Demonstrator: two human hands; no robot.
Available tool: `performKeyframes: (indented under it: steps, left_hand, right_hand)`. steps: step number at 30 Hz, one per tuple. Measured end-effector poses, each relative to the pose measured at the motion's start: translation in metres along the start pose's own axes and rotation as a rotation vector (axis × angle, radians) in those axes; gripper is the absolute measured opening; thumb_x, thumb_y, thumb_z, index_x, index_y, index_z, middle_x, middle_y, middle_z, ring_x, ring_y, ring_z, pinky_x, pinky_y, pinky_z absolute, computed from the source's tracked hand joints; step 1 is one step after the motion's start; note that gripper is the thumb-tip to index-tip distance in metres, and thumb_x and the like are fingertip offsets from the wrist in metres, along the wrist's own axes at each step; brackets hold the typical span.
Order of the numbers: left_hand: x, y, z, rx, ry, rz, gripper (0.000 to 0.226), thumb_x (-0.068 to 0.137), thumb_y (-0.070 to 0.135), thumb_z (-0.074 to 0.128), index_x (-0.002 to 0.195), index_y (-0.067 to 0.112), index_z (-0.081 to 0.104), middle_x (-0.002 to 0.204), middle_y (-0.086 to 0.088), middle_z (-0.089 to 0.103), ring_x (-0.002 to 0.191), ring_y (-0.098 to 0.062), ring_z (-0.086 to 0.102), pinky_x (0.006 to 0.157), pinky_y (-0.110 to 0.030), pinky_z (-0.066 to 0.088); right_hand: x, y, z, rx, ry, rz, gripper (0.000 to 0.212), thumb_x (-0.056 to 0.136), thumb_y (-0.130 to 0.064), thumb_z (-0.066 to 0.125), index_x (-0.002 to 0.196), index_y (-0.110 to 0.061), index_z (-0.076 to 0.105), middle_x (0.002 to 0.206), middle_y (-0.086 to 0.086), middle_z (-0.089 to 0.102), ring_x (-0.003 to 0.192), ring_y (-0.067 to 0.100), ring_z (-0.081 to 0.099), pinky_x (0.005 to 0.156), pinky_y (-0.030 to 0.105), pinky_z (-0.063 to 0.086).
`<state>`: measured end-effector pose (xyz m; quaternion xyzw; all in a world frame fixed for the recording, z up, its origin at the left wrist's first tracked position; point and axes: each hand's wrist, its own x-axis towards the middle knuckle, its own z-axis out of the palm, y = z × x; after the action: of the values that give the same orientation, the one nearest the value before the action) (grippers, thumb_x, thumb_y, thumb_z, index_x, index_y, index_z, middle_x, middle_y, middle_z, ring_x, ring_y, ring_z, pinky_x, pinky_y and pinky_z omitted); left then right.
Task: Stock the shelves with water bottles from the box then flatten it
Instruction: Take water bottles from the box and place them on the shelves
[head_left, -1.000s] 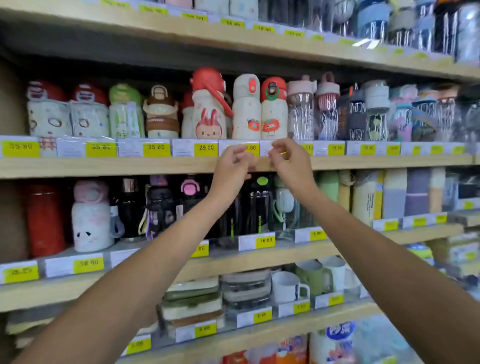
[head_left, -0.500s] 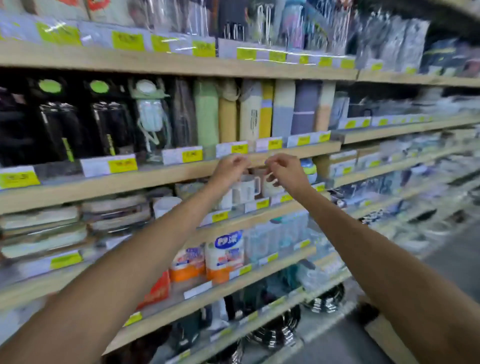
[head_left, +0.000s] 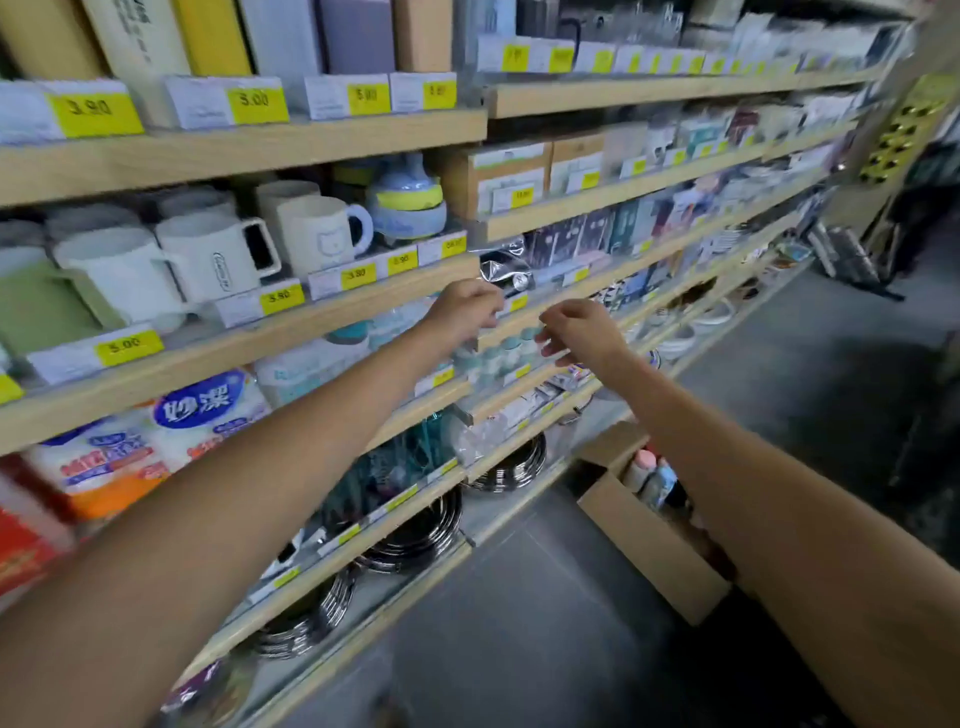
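Left hand (head_left: 464, 307): the fingers (head_left: 488, 313) are curled down and in toward the palm, close together. Their tips are turned away from the camera and blurred, so it cannot be told whether they pinch anything. They lie just in front of the edge of a wooden shelf (head_left: 363, 318), near a yellow price tag (head_left: 518, 303).

Right hand (head_left: 583, 330): the fingers (head_left: 551, 347) are loosely bent and slightly apart, with the thumb standing off from them. Nothing shows between them. The two hands are held at the same height, a small gap between them, with both bare forearms stretched out from the near edge.

On a lower shelf behind the gap is a row of small teal-capped containers (head_left: 500, 354).

To the left, the shelf above the hands carries white and cream mugs (head_left: 210, 255) and a green one, each upright behind a price tag. The next shelf down holds wrapped tissue packs (head_left: 197, 413). The lowest shelves hold stacks of shiny metal ware (head_left: 415, 535).

Cardboard box (head_left: 640, 531): it stands on the dark floor (head_left: 571, 613) at the foot of the shelves, low on the right and partly covered by the right forearm. Its flaps are open. Water bottles (head_left: 644, 466) stand upright inside, and one has a pink cap.
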<state>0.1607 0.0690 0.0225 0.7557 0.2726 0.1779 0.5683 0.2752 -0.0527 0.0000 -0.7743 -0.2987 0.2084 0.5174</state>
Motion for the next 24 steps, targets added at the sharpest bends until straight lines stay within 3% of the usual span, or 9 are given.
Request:
performKeyframes:
  steps: [2, 4, 7, 11, 15, 17, 19, 24]
  left_hand:
    - [0.022, -0.005, 0.026, 0.009, -0.049, -0.026, 0.013, 0.092, 0.018, 0.054, 0.103, 0.017, 0.060, 0.103, -0.002, 0.061, 0.084, -0.013, 0.062, 0.073, -0.024, 0.045]
    - [0.054, -0.008, 0.061, -0.001, -0.105, -0.055, 0.018, 0.093, 0.019, 0.053, 0.109, 0.016, 0.060, 0.108, -0.003, 0.063, 0.087, -0.013, 0.062, 0.073, -0.024, 0.044]
    - [0.095, -0.010, 0.106, -0.024, -0.184, -0.097, 0.007, 0.093, 0.019, 0.051, 0.091, 0.022, 0.057, 0.108, -0.003, 0.063, 0.093, -0.015, 0.062, 0.080, -0.026, 0.046]
    - [0.170, -0.002, 0.177, -0.029, -0.281, -0.109, 0.007, 0.093, 0.020, 0.051, 0.096, 0.021, 0.057, 0.104, -0.003, 0.064, 0.084, -0.012, 0.062, 0.069, -0.020, 0.044]
    - [0.247, 0.009, 0.250, 0.008, -0.403, -0.143, 0.014, 0.090, 0.019, 0.055, 0.103, 0.019, 0.059, 0.102, -0.005, 0.065, 0.085, -0.014, 0.064, 0.075, -0.025, 0.046]
    - [0.277, 0.013, 0.286, 0.014, -0.471, -0.173, 0.006, 0.092, 0.017, 0.052, 0.091, 0.020, 0.057, 0.098, -0.003, 0.059, 0.077, -0.011, 0.059, 0.069, -0.023, 0.040]
    - [0.299, 0.014, 0.322, 0.024, -0.541, -0.190, 0.015, 0.094, 0.018, 0.049, 0.079, 0.022, 0.053, 0.095, -0.002, 0.059, 0.074, -0.009, 0.056, 0.065, -0.022, 0.038]
    - [0.327, 0.003, 0.398, 0.050, -0.693, -0.258, 0.008, 0.077, 0.029, 0.059, 0.077, 0.023, 0.053, 0.091, 0.003, 0.060, 0.073, -0.006, 0.057, 0.068, -0.021, 0.041]
  right_hand:
    - [0.009, 0.021, -0.020, -0.010, 0.012, 0.039, 0.016, 0.097, -0.015, 0.047, 0.094, -0.008, 0.060, 0.080, 0.007, 0.065, 0.059, 0.016, 0.059, 0.052, 0.026, 0.046]
    - [0.027, 0.042, -0.045, -0.014, 0.041, 0.081, 0.018, 0.097, -0.013, 0.044, 0.088, -0.011, 0.060, 0.078, 0.005, 0.065, 0.057, 0.014, 0.058, 0.049, 0.022, 0.046]
    - [0.054, 0.068, -0.075, -0.042, 0.070, 0.137, 0.017, 0.097, -0.012, 0.042, 0.093, -0.013, 0.059, 0.073, 0.000, 0.064, 0.057, 0.011, 0.059, 0.050, 0.021, 0.047]
    - [0.111, 0.103, -0.129, -0.077, 0.128, 0.215, 0.017, 0.096, -0.013, 0.042, 0.098, -0.012, 0.060, 0.075, -0.001, 0.065, 0.061, 0.011, 0.060, 0.051, 0.021, 0.047]
    - [0.166, 0.138, -0.187, -0.093, 0.188, 0.301, 0.018, 0.097, -0.015, 0.043, 0.097, -0.011, 0.060, 0.076, 0.001, 0.064, 0.059, 0.011, 0.057, 0.053, 0.023, 0.045]
    - [0.187, 0.159, -0.215, -0.072, 0.219, 0.361, 0.018, 0.098, -0.014, 0.041, 0.097, -0.011, 0.059, 0.075, 0.002, 0.062, 0.059, 0.012, 0.056, 0.056, 0.026, 0.044]
    - [0.202, 0.184, -0.240, -0.042, 0.260, 0.425, 0.020, 0.098, -0.013, 0.040, 0.100, -0.009, 0.059, 0.075, 0.003, 0.061, 0.058, 0.014, 0.055, 0.055, 0.025, 0.043]
    - [0.211, 0.243, -0.291, 0.003, 0.354, 0.577, 0.018, 0.094, -0.008, 0.040, 0.095, -0.007, 0.058, 0.083, 0.013, 0.063, 0.055, 0.018, 0.052, 0.044, 0.018, 0.040]
